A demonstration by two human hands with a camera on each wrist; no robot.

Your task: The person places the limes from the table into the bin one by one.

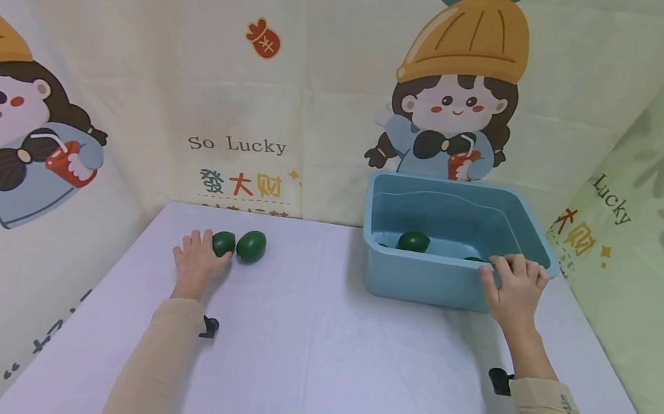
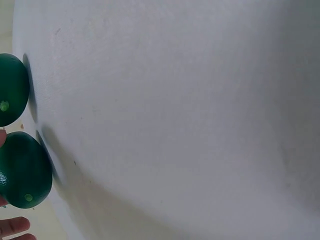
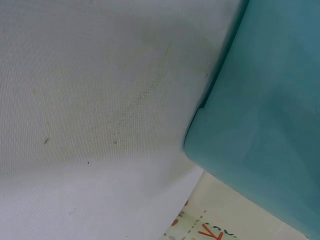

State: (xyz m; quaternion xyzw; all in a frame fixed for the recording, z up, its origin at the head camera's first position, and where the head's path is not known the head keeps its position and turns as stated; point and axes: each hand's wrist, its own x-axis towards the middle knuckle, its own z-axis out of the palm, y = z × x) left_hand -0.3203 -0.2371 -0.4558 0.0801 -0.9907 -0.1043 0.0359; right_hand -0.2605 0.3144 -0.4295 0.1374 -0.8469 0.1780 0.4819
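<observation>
Two green fruits lie on the table; my left hand, partly hidden, seems to grip the left fruit. My right hand grips the bin rim. Step, as judged: pick-up; next, lift steadily.

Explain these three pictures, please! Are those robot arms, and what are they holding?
No robot here: those are a person's bare left hand and right hand. The big picture comes from a camera on the person's head, looking down. The two small ones come from cameras on the left and right wrists. On the white table stands a blue tub with green fruits inside. The left hand holds another green fruit, beside one more. The right hand grips the tub's rim.
</observation>
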